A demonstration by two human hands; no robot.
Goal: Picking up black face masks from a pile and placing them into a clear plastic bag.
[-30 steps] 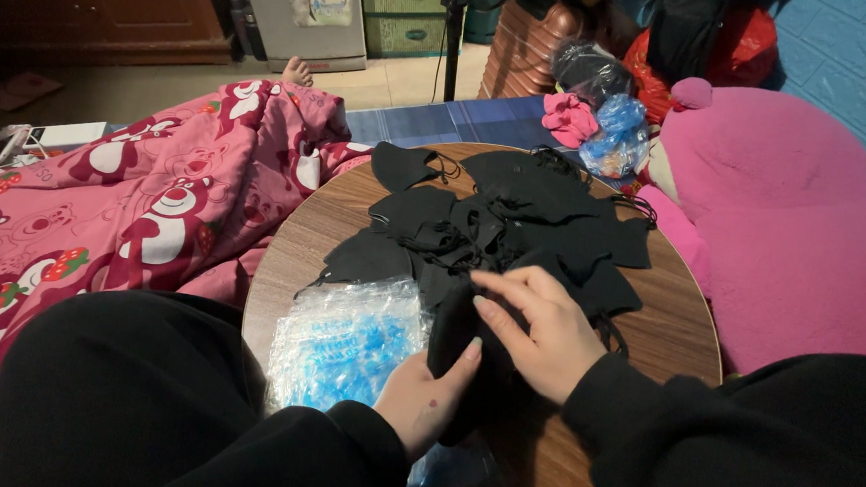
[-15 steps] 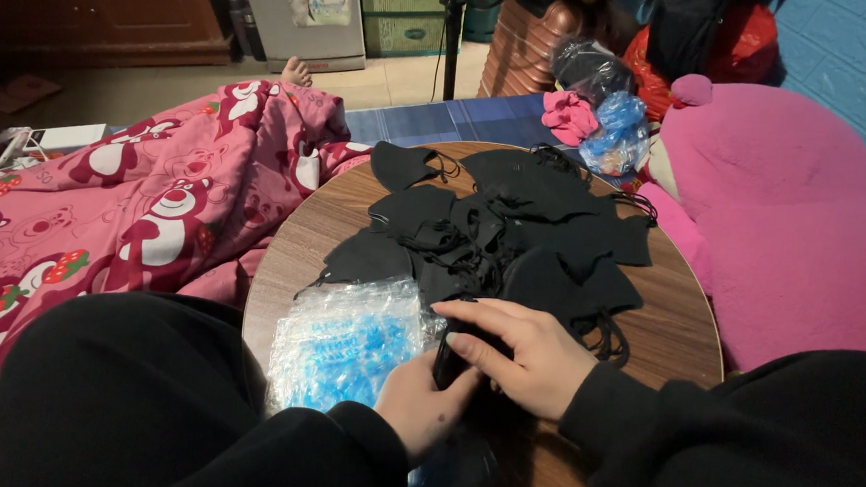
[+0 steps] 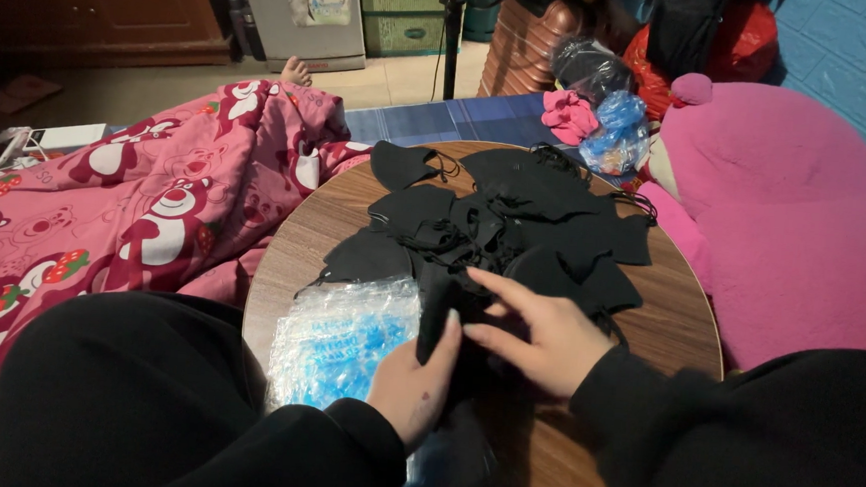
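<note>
On the round wooden desk [image 3: 679,319], the left hand [image 3: 414,383] pinches a folded black mask [image 3: 439,309] between thumb and fingers at about 6 o'clock on the top, while the right hand [image 3: 538,335] lies on the same mask just to its right, fingers spread flat and pressing, not clenched. A heap of black masks [image 3: 515,213] covers the desk's centre and runs up to 12 o'clock, touching the held mask. A clear plastic bag [image 3: 342,338] with blue print lies at 7 o'clock, just beside the left hand, and a pink bear-print blanket [image 3: 145,206] spreads at 9 o'clock.
</note>
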